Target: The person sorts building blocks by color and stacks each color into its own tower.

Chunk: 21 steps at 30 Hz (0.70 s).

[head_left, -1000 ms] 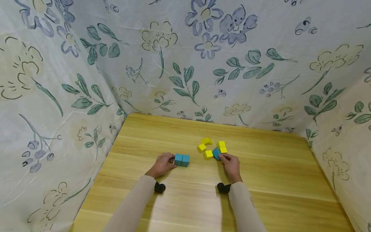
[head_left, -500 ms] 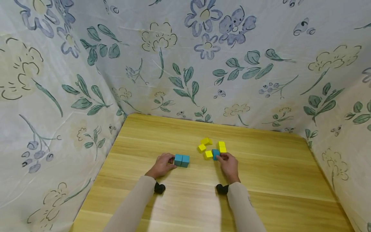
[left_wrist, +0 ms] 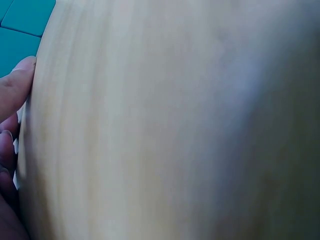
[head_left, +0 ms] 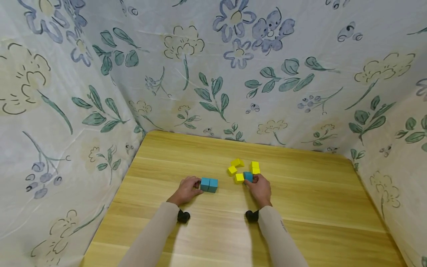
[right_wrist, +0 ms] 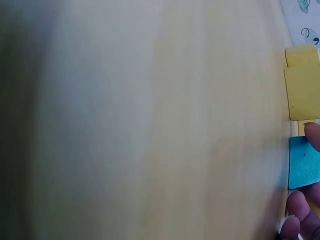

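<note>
One blue block (head_left: 248, 177) is at the centre of the work, just right of a single yellow block (head_left: 239, 178) and just nearer the person than two yellow blocks set together (head_left: 255, 167); whether it touches any of them cannot be told. The right hand (head_left: 262, 189) has its grip closed on that block, thumb and fingers pinching it (the right-wrist view catches this only at its edge). Judging by the pose, the step in hand is the positioning of this block among the yellow ones, and the next move calls for a steady pinch and fingertips clear of the neighbours. Farther back lie a tilted yellow block (head_left: 232, 170) and a longer yellow piece (head_left: 237, 162). Well to the left, the left hand (head_left: 188, 190) holds the pair of blue blocks (head_left: 209, 184), its grip curved about their left end, which suggests a bracing role. Everything rests on or above a wood-grained bench (head_left: 213, 230), with floral cloth (head_left: 200, 66) behind.
</note>
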Tool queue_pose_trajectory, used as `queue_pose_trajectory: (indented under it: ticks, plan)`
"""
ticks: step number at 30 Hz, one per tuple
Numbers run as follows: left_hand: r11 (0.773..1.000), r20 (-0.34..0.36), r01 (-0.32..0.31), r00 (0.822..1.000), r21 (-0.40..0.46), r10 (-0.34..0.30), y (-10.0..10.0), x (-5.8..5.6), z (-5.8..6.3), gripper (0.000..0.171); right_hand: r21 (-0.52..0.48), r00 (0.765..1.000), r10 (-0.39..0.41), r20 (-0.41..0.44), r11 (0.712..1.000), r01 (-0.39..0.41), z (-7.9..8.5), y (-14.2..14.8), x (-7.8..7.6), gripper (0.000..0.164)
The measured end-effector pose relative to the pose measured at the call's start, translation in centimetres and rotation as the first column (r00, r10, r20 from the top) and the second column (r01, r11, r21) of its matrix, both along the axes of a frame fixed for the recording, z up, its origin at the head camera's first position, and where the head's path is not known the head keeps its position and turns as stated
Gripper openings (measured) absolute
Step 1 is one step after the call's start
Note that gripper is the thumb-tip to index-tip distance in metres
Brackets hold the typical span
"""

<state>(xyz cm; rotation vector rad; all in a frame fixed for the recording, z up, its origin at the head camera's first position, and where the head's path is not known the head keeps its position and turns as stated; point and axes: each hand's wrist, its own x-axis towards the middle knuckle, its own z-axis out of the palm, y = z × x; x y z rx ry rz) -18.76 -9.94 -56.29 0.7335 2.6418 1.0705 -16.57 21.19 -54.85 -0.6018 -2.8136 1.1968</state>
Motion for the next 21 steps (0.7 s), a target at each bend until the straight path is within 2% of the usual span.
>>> queue_pose_trajectory:
  ticks: [14, 21]
  plan:
    - [1.0, -0.011, -0.003, 1.0, 0.014, 0.003, 0.05, 0.04, 0.16, 0.03, 0.015, 1.0, 0.0, 0.002, 1.0, 0.0, -0.01, -0.04, -0.09, 0.055]
    - [1.0, -0.009, -0.006, 1.0, 0.018, 0.006, -0.1, 0.08, 0.13, 0.031, 0.008, 1.0, -0.014, -0.021, 1.0, 0.014, -0.1, -0.13, -0.14, 0.05]
